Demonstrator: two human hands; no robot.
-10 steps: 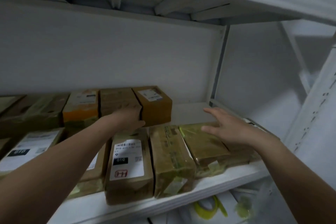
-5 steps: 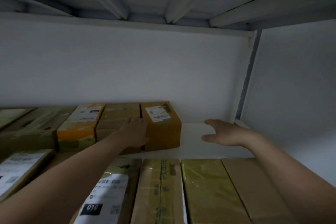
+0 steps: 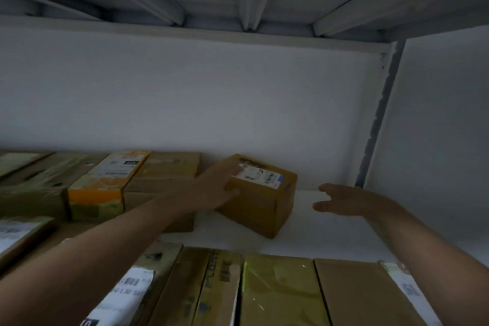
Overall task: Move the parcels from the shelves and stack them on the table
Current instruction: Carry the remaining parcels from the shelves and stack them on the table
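The left hand lies flat-fingered on the brown parcel, askew at the back of the white shelf; the right hand hovers spread nearby, touching nothing. The parcel's label is unreadably blurred.

Left hand, right hand: bare, forearms too.

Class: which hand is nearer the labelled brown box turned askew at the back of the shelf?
Left. The left hand lies on the labelled box, across its top left edge; the right hand hovers open to its right, not touching.
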